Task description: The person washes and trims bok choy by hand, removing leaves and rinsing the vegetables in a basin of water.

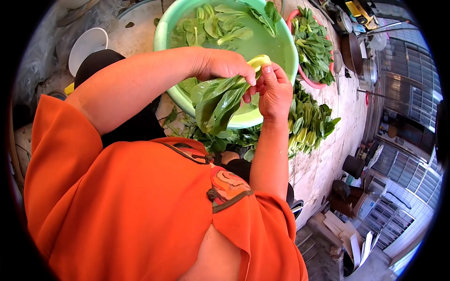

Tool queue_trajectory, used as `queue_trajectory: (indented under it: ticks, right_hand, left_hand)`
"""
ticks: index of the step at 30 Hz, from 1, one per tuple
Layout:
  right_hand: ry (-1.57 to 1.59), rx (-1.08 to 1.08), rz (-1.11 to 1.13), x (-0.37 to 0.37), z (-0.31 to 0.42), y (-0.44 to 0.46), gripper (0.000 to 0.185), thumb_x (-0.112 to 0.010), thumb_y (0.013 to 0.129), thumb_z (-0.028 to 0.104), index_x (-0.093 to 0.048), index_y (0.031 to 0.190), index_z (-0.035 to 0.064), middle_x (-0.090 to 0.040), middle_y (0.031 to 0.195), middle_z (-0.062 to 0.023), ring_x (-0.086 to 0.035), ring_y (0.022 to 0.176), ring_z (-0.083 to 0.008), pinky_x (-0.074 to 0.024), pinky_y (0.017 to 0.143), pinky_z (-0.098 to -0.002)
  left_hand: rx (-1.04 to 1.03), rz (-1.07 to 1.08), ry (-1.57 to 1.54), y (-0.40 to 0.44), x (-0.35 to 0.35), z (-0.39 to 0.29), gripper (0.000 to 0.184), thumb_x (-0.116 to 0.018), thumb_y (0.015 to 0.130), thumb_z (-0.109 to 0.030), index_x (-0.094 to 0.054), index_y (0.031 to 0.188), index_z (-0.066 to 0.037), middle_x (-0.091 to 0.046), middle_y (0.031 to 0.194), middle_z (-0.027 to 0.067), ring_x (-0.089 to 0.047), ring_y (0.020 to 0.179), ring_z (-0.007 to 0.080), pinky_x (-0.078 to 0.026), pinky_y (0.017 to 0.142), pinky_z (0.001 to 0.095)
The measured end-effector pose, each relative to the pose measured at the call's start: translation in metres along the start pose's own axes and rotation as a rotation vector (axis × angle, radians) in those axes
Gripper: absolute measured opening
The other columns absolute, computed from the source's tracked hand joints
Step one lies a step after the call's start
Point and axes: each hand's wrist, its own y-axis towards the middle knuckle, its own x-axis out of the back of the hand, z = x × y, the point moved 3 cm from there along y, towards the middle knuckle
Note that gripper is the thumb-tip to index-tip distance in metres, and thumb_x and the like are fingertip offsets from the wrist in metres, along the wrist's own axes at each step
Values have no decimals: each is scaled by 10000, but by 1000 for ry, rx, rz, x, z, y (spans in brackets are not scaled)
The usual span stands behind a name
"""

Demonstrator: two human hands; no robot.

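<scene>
Over the near rim of a large green basin [161, 37], my two hands hold one leafy green vegetable [218, 103]. My left hand [225, 64] is wrapped round its stalks, with the dark leaves hanging down toward me. At the pale stalk base, my right hand [274, 89] pinches with thumb and fingers. Water fills the basin, and several loose greens [213, 25] float in it.
A pink-rimmed basket [315, 85] heaped with greens stands right of the basin. More greens [307, 126] lie on the tiled floor [344, 98] below it. A white bowl [88, 47] sits at the upper left. Pots and cardboard lie farther right.
</scene>
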Motion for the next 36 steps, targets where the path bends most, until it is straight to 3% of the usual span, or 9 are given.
queue_trajectory:
  ticks: [10,16,18,19,23,26,29,31,36]
  right_hand:
    - [-137,-7,68,7,1,-1,254,-675,876,114,-621,1075,-34,-613,738,-48,-561,601,-105,-473,550,-243]
    - [-195,57,113,-5,6,-6,350,-662,847,29,-571,1178,-39,-633,801,-46,-588,636,-125,-504,587,-257]
    - [-476,103,20,0,1,0,381,-641,825,22,-572,1196,-22,-642,810,-51,-610,682,-127,-521,635,-270]
    - [-477,103,19,4,-4,3,381,-641,825,22,-572,1196,-22,-642,810,-51,-610,682,-127,-521,635,-270]
    - [-907,145,-22,11,-9,6,472,-639,761,56,-578,1229,55,-652,795,-54,-624,693,-133,-522,685,-282]
    - [-1097,157,-40,17,-10,3,412,-644,732,89,-629,1143,103,-642,793,-70,-633,692,-206,-520,691,-325]
    - [-1501,371,76,31,-22,7,144,-644,744,123,-665,886,114,-610,828,-105,-593,780,-327,-495,688,-419]
    - [-1554,408,83,30,-24,12,138,-636,752,124,-665,887,117,-610,831,-104,-593,782,-326,-495,692,-420]
    - [-1617,487,96,37,-32,18,148,-610,773,132,-678,905,134,-619,858,-108,-598,795,-330,-497,708,-420]
  left_hand:
    - [63,-13,19,-1,0,4,386,-542,839,-212,-576,1079,88,-652,1013,230,-672,882,305,-539,832,420]
    - [-3,-126,-13,6,5,8,294,-565,765,-203,-637,935,26,-652,834,132,-642,717,208,-532,656,342]
    - [117,-416,337,5,9,5,283,-597,754,-209,-667,887,31,-672,796,113,-654,765,189,-526,687,329]
    - [88,-479,481,-2,3,-3,264,-614,741,-235,-682,839,1,-652,722,91,-621,655,174,-493,607,326]
    - [91,-482,561,1,8,2,292,-608,747,-255,-678,872,-1,-644,719,89,-596,615,169,-484,601,344]
    - [115,-506,718,3,14,3,336,-596,777,-290,-664,893,18,-655,744,121,-630,693,236,-494,663,381]
    - [153,-476,1165,5,13,3,341,-587,800,-292,-678,862,31,-678,838,182,-645,768,315,-497,698,415]
    - [168,-450,1269,5,11,4,387,-560,830,-310,-638,922,58,-652,877,238,-632,846,390,-493,768,454]
    - [212,-469,1221,3,10,1,390,-554,826,-298,-632,952,63,-648,879,244,-639,843,374,-494,775,454]
